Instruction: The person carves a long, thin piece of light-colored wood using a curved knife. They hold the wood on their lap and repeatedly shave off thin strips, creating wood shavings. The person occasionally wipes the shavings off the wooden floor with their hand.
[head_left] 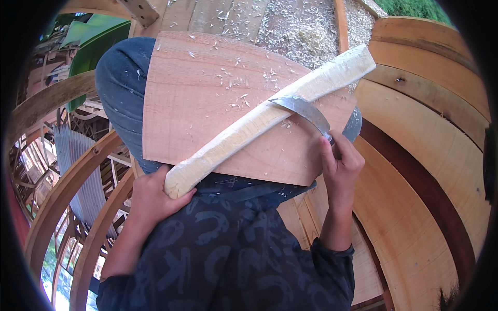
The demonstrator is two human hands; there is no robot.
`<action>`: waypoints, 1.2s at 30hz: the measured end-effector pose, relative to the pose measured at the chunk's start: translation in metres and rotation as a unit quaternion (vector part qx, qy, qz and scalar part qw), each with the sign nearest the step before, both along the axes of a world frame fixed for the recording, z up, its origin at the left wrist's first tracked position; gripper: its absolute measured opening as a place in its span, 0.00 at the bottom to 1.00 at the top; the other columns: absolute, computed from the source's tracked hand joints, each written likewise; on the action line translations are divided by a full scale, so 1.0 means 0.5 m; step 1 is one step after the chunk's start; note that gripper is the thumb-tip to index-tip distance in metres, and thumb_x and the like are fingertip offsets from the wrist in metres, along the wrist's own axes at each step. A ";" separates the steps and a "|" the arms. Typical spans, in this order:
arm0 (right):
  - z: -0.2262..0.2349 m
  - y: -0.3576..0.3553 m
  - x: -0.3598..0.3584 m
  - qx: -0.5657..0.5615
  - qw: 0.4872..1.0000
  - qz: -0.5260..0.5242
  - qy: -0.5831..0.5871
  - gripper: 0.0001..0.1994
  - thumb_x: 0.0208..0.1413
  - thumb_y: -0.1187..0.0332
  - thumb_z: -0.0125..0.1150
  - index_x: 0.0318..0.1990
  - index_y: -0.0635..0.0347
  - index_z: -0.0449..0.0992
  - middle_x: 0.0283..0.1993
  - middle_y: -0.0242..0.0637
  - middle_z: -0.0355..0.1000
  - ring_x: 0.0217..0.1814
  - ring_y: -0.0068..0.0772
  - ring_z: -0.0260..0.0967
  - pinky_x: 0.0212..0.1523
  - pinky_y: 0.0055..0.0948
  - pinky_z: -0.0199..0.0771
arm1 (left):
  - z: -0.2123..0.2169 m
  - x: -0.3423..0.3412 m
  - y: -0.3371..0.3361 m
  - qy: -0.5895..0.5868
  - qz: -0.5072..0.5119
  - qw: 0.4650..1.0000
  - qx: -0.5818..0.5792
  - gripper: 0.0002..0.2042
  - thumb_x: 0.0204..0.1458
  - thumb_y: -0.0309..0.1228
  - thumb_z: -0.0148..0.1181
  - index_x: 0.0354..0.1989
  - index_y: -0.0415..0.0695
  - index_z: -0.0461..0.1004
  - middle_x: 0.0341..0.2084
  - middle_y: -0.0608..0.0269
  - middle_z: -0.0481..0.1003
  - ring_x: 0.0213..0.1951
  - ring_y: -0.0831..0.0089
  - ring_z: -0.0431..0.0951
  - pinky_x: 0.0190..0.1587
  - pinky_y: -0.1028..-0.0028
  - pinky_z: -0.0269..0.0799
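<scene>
A pale, roughly squared length of wood point(244, 127) lies slantwise across a reddish wooden board point(197, 103) on my lap. Its near end is gripped by my left hand point(155, 194), thumb along the underside and fingers partly hidden behind it. My right hand point(342, 160) is closed around the handle end of a sickle point(306, 111), whose grip is mostly hidden by the fingers. The curved metal blade rests against the pale wood near its middle, with the tip on the wood's upper face. Small shavings are scattered over the board.
Curved wooden planking point(415, 119) rises on my right. Bent wooden ribs point(62, 202) stand at my left, with a corrugated sheet point(78, 171) beyond them. Ahead, a heap of wood shavings point(306, 39) covers the planks. Green leaves point(93, 44) show at the upper left.
</scene>
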State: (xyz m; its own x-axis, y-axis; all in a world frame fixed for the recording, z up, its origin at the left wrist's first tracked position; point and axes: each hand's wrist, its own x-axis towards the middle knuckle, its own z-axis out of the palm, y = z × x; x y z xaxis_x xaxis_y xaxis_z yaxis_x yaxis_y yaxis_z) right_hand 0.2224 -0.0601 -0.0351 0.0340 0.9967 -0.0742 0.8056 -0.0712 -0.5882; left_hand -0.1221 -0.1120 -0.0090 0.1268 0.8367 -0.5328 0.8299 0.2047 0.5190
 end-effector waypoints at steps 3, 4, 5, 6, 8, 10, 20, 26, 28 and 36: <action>-0.012 0.009 0.011 0.011 0.999 -0.035 -0.005 0.09 0.52 0.69 0.68 0.37 0.64 0.78 0.24 0.39 0.70 0.20 0.30 0.65 0.24 0.27 0.65 | 0.000 0.000 0.001 -0.004 -0.001 1.000 -0.002 0.23 0.35 0.43 0.74 0.31 0.37 0.75 0.20 0.48 0.76 0.25 0.51 0.80 0.31 0.62 0.76; -0.014 0.013 0.017 0.012 0.999 -0.038 -0.009 0.09 0.52 0.69 0.68 0.36 0.64 0.78 0.24 0.39 0.71 0.20 0.30 0.65 0.24 0.26 0.65 | 0.002 0.000 0.002 -0.002 -0.003 1.000 -0.004 0.22 0.35 0.43 0.73 0.31 0.37 0.75 0.20 0.48 0.77 0.26 0.52 0.80 0.31 0.62 0.76; -0.015 0.016 0.021 0.014 0.999 -0.042 -0.012 0.09 0.53 0.68 0.68 0.36 0.64 0.78 0.24 0.39 0.71 0.20 0.30 0.65 0.24 0.26 0.65 | 0.003 0.000 0.005 -0.007 0.000 1.000 -0.010 0.22 0.35 0.43 0.73 0.31 0.37 0.75 0.20 0.48 0.77 0.26 0.52 0.80 0.31 0.62 0.76; -0.017 0.017 0.021 0.016 0.999 -0.039 -0.011 0.09 0.53 0.69 0.67 0.37 0.65 0.78 0.24 0.40 0.71 0.20 0.27 0.64 0.24 0.26 0.64 | 0.007 -0.001 0.007 -0.009 0.002 1.000 -0.016 0.22 0.35 0.42 0.73 0.31 0.37 0.75 0.20 0.48 0.77 0.26 0.52 0.80 0.31 0.62 0.76; -0.038 0.020 0.042 0.048 0.994 -0.094 -0.036 0.10 0.56 0.68 0.65 0.38 0.67 0.78 0.23 0.39 0.70 0.21 0.23 0.62 0.24 0.25 0.63 | 0.009 -0.003 0.007 -0.010 0.008 1.000 -0.025 0.22 0.35 0.42 0.73 0.31 0.37 0.75 0.20 0.48 0.77 0.26 0.52 0.80 0.31 0.62 0.76; -0.044 0.037 0.083 0.067 0.979 -0.189 -0.029 0.12 0.59 0.66 0.62 0.39 0.70 0.78 0.23 0.32 0.69 0.22 0.18 0.59 0.24 0.22 0.60 | 0.003 -0.008 0.004 -0.007 0.014 0.999 -0.031 0.22 0.35 0.43 0.72 0.32 0.37 0.75 0.21 0.48 0.77 0.26 0.51 0.81 0.32 0.62 0.76; 0.003 -0.017 0.001 -0.013 0.995 -0.097 0.025 0.10 0.53 0.69 0.68 0.36 0.68 0.78 0.23 0.36 0.71 0.21 0.21 0.61 0.25 0.21 0.62 | -0.011 0.008 0.017 0.003 0.001 0.999 -0.050 0.23 0.34 0.42 0.73 0.33 0.35 0.76 0.23 0.47 0.78 0.28 0.53 0.81 0.34 0.64 0.76; -0.023 0.006 0.012 0.016 0.990 -0.143 -0.012 0.10 0.55 0.68 0.66 0.38 0.68 0.79 0.23 0.35 0.70 0.21 0.20 0.61 0.25 0.22 0.62 | 0.001 0.008 0.022 -0.009 0.013 0.999 -0.051 0.22 0.34 0.38 0.73 0.34 0.34 0.77 0.26 0.46 0.79 0.30 0.53 0.82 0.35 0.65 0.76; -0.033 0.028 0.054 0.034 0.974 -0.221 -0.017 0.12 0.58 0.66 0.64 0.38 0.69 0.79 0.23 0.31 0.68 0.22 0.18 0.59 0.24 0.22 0.60 | 0.001 0.009 0.021 -0.005 0.011 0.999 -0.053 0.23 0.34 0.38 0.74 0.35 0.34 0.77 0.25 0.47 0.79 0.30 0.53 0.81 0.35 0.65 0.76; -0.014 -0.019 0.072 0.014 0.973 -0.232 0.008 0.12 0.60 0.66 0.62 0.39 0.69 0.77 0.22 0.26 0.67 0.24 0.14 0.57 0.23 0.20 0.56 | 0.003 0.010 0.031 0.018 -0.004 0.997 -0.073 0.26 0.35 0.48 0.74 0.29 0.32 0.77 0.20 0.46 0.77 0.27 0.51 0.80 0.34 0.62 0.76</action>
State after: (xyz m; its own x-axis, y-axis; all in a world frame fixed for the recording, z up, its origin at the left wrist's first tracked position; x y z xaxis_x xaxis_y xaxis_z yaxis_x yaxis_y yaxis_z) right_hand 0.2583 -0.0695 -0.0419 0.4790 0.8764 -0.0507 0.6817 -0.4077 -0.6075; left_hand -0.1174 -0.0966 -0.0075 0.1114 0.7490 -0.6531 0.8492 0.2696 0.4541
